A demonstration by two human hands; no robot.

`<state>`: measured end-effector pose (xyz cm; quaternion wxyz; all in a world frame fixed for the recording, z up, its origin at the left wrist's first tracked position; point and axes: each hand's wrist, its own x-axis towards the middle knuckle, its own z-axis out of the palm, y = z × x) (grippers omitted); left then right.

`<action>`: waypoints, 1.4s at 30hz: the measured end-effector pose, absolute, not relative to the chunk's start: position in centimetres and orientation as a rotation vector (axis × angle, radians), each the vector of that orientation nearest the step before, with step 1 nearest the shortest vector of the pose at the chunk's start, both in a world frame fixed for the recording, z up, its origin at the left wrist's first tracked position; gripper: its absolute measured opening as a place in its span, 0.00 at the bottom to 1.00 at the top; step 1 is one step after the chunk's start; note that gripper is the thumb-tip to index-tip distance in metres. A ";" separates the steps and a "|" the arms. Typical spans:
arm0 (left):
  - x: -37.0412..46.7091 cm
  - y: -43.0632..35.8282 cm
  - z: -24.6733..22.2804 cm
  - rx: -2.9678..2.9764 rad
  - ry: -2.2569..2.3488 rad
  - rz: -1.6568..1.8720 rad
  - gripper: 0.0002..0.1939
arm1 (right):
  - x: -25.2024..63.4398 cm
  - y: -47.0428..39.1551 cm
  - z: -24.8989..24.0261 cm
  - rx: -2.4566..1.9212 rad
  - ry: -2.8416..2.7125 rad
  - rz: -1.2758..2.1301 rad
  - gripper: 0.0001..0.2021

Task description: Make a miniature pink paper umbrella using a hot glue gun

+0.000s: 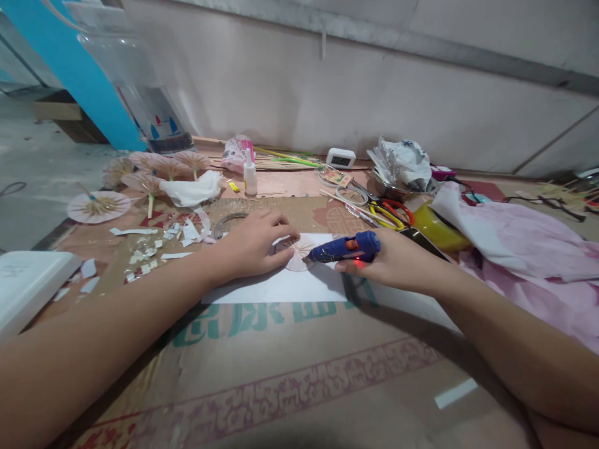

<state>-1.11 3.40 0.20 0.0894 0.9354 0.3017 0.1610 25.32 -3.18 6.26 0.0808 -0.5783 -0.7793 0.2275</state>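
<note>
A small round paper umbrella top (299,260) with thin radiating ribs lies on a white sheet of paper (281,288). From the left, my left hand (257,244) holds it against the sheet, thumb and curled fingertips on its left and far parts. My right hand (390,257) is wrapped round a blue hot glue gun (346,247) with an orange part and a red light. The gun's nozzle points left, at the right part of the umbrella top; whether it touches is too small to tell. Part of the umbrella top is hidden under my left hand.
Several finished paper umbrellas (99,207) stand at the back left, near paper scraps (145,254) and a clear jug (154,106). A glue bottle (250,176), a small white clock (340,158), scissors (393,213), a yellow tape roll (437,227) and pink cloth (519,249) lie behind and right.
</note>
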 end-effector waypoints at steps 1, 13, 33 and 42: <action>-1.1 3.4 0.2 2.783 0.898 0.476 0.18 | 25.3 -3.2 6.3 -1.737 -2.327 0.685 0.13; -1.2 3.5 0.0 2.803 0.889 0.484 0.18 | 25.5 -3.1 6.4 -1.718 -2.336 0.706 0.15; -1.2 3.5 0.0 2.796 0.878 0.492 0.18 | 25.7 -3.2 6.6 -1.745 -2.340 0.750 0.16; -1.2 3.5 0.0 2.790 0.878 0.509 0.18 | 25.5 -3.3 6.8 -1.713 -2.345 0.758 0.16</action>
